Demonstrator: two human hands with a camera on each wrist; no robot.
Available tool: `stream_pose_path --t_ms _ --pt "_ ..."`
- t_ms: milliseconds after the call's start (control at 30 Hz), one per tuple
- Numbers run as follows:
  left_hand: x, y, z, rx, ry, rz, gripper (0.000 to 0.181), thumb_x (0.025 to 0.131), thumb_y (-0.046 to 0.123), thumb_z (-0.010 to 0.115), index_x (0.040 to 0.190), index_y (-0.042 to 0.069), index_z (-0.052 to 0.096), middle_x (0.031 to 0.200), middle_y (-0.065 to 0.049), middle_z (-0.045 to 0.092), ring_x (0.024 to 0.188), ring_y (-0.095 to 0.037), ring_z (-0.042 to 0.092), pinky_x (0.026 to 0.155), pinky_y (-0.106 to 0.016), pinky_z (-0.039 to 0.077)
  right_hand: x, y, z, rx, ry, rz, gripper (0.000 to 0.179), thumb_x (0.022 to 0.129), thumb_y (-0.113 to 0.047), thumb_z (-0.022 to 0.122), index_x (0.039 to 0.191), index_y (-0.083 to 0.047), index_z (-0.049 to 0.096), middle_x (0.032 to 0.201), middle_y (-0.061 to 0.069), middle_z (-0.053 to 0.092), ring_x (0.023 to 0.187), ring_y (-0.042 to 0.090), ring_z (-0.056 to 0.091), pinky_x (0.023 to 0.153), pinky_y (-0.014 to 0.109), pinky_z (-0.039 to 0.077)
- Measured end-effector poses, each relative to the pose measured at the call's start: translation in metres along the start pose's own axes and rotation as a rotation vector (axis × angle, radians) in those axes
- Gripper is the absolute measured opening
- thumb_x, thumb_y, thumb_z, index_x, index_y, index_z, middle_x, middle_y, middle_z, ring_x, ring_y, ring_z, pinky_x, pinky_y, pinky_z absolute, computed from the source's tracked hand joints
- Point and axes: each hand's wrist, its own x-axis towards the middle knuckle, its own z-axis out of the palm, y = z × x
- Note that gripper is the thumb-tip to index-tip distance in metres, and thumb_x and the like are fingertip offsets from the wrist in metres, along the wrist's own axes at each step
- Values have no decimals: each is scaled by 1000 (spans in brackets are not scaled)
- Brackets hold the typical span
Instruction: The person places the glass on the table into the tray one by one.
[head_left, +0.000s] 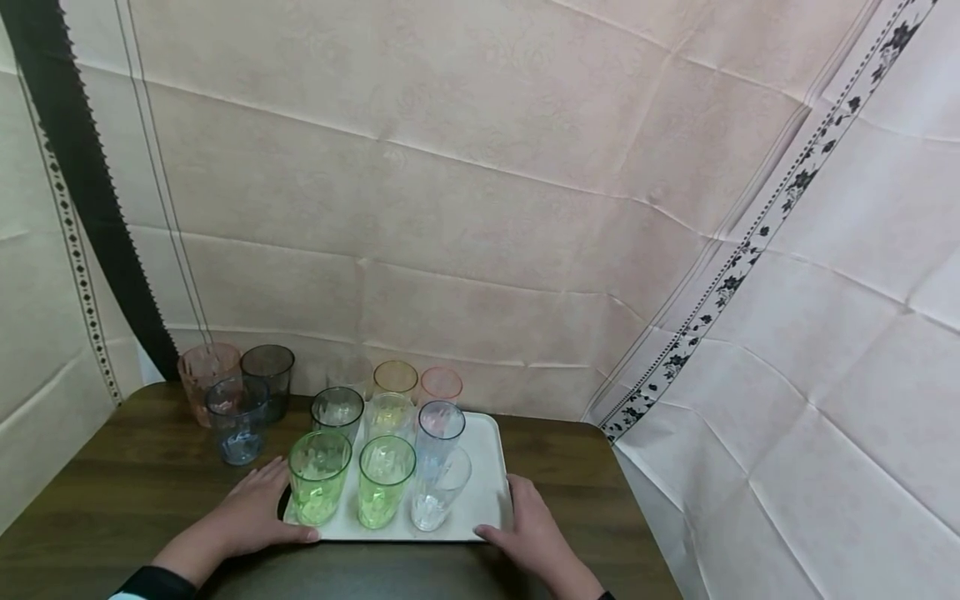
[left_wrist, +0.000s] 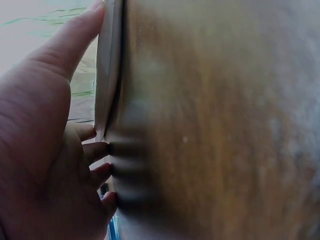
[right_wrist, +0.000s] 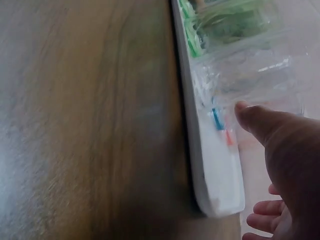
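- Head view: white tray, lower centre, on the desk, bearing tumblers.
- Left hand, spread, touches the tray's lower-left corner.
- Right hand, spread, apparently touches its lower-right corner.

Looks smooth on the white rectangular plastic tray, glossy on green transparent tapered tumblers, faintly shiny on the brown wood-grained tabletop.

Head cam fr. above, wrist cams close, same tray

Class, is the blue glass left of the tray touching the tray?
Apart: the head view shows bare wooden table between the blue glass and the tray.
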Motion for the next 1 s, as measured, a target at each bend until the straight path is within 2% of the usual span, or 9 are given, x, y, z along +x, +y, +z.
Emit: stream_pose_path --t_ms 133,300,400,500,633,733,867,1000 --pt "-2 0 0 0 10 4 134 71 82 73 159 -10 31 158 -38 33 143 -58 26 111 -75 26 -3 6 0 -1 -38 48 100 81 -60 82 151 0 42 145 20 50 130 32 50 105 54 47" --pt "-6 -6 -3 -21 31 17 129 72 80 74 159 -7 34 157 -36 35 142 -57 29 109 -75 29 -10 15 -1 -16 -35 24 101 84 -61 78 151 4 41 148 24 47 134 38 47 105 57 46" --pt "-10 -14 -9 -32 57 23 121 75 80 73 155 -5 42 155 -35 41 138 -56 36 103 -75 36 -14 21 -1 -34 -21 16 102 85 -62 77 152 5 40 149 25 46 135 39 46 105 57 47" --pt "-17 -25 -20 -59 84 1 106 78 78 71 147 -1 54 147 -31 51 132 -53 46 97 -70 44 -17 26 -2 -44 -13 27 103 85 -64 76 153 4 39 149 25 46 136 40 46 104 57 47" --pt "-23 -42 -38 -91 126 -117 86 84 74 69 133 3 67 133 -25 64 122 -48 57 91 -64 51 -20 29 -4 -45 -3 33 104 84 -65 76 152 4 40 149 25 46 135 41 47 103 58 47" --pt "-26 -53 -49 -86 203 -228 87 86 77 64 127 0 66 122 -28 68 111 -48 62 81 -63 53 -20 31 -5 -70 8 18 105 84 -66 76 152 5 40 149 25 47 135 42 47 103 58 47" --pt "-25 -58 -58 -140 357 -338 104 85 80 62 136 -11 52 125 -38 59 109 -53 59 75 -65 51 -19 34 -4 -96 15 7 104 83 -67 75 152 4 41 150 26 47 135 42 47 104 60 46" --pt "-16 -55 -59 -236 489 -378 113 86 75 66 148 -14 35 136 -41 44 117 -56 50 81 -69 49 -18 36 -2 -95 -7 31 106 83 -70 74 153 2 41 151 26 46 136 43 46 104 62 45"
